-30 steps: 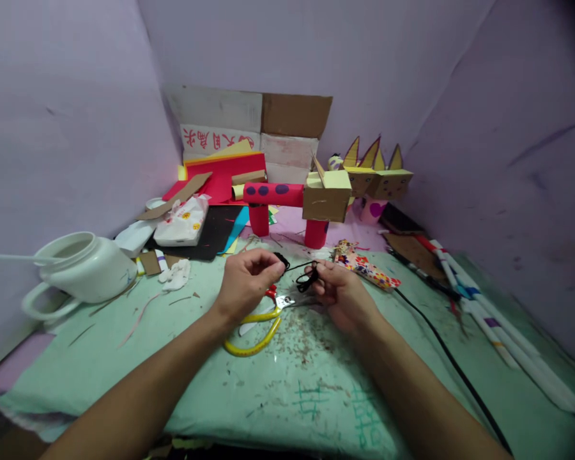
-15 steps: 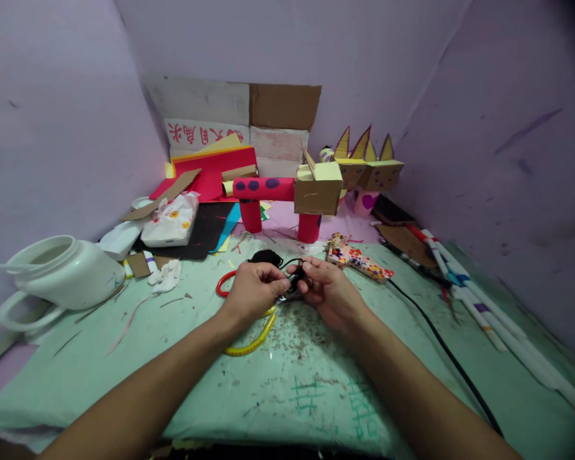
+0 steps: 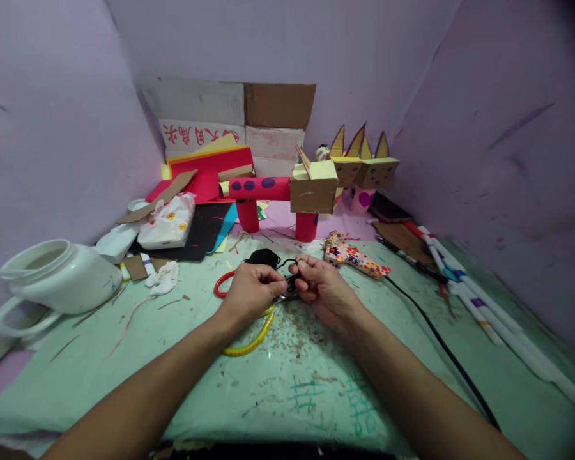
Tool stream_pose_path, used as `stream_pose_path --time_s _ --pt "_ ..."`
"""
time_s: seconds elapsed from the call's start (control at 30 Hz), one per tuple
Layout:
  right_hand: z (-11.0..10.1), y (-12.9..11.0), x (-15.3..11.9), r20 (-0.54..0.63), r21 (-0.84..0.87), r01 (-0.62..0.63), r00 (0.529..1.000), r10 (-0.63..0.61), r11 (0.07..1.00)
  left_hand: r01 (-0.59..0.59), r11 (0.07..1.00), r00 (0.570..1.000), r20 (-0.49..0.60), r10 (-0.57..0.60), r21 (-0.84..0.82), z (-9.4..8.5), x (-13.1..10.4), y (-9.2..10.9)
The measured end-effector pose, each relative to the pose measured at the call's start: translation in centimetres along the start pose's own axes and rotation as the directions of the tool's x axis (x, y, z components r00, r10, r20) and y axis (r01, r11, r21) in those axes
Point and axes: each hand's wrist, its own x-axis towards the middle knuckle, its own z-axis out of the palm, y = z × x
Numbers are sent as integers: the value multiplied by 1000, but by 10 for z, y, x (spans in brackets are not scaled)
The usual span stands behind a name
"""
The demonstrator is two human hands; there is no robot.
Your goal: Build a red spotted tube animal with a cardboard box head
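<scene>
Black yarn (image 3: 293, 278) is pinched between my two hands over the middle of the table. My left hand (image 3: 253, 287) is closed on it with thumb and forefinger. Close beside it, my right hand (image 3: 323, 287) is closed on the same yarn. A thin strand runs from my right fingertips back toward a black yarn ball (image 3: 262, 257) behind my left hand. Scissors with a red and a yellow handle (image 3: 252, 345) lie beneath my left hand, which hides part of them. Behind stands a red cardboard animal (image 3: 261, 188) with purple spots and a box head.
A glue gun (image 3: 357, 257) in flowered covering lies to the right, its black cord running to the front. At left is a white jug (image 3: 62, 275). Rolled white tubes (image 3: 479, 306) lie on the right. More box-headed figures (image 3: 361, 172) stand at the back.
The whole view has shifted slightly, so things sit a little further left. Both hands keep the black yarn pinched, with hardly any movement of the fingers.
</scene>
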Motion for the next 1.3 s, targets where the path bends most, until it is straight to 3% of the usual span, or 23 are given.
stream_pose_path --time_s 0.63,0.9,0.97,1.03,1.13,1.3 --pt "1 0 -1 -23 30 16 1000 -15 999 -8 1000 1000 29 8 24 0 2 -3" --pt "1 2 0 -27 -34 43 999 -44 999 -32 996 998 47 29 78 -2 0 2" --pt "1 2 0 -31 -64 36 999 -38 997 -60 992 998 22 58 111 -6 -1 6" --pt "2 2 -1 -37 -96 28 999 -31 995 -94 988 992 -72 103 121 -9 -2 10" --pt "4 1 -2 -53 -124 41 997 -47 991 -114 992 972 -200 122 54 -12 -1 13" --pt "6 3 -3 -45 -155 74 996 -82 985 2 978 998 -64 -16 -209 -14 1 15"
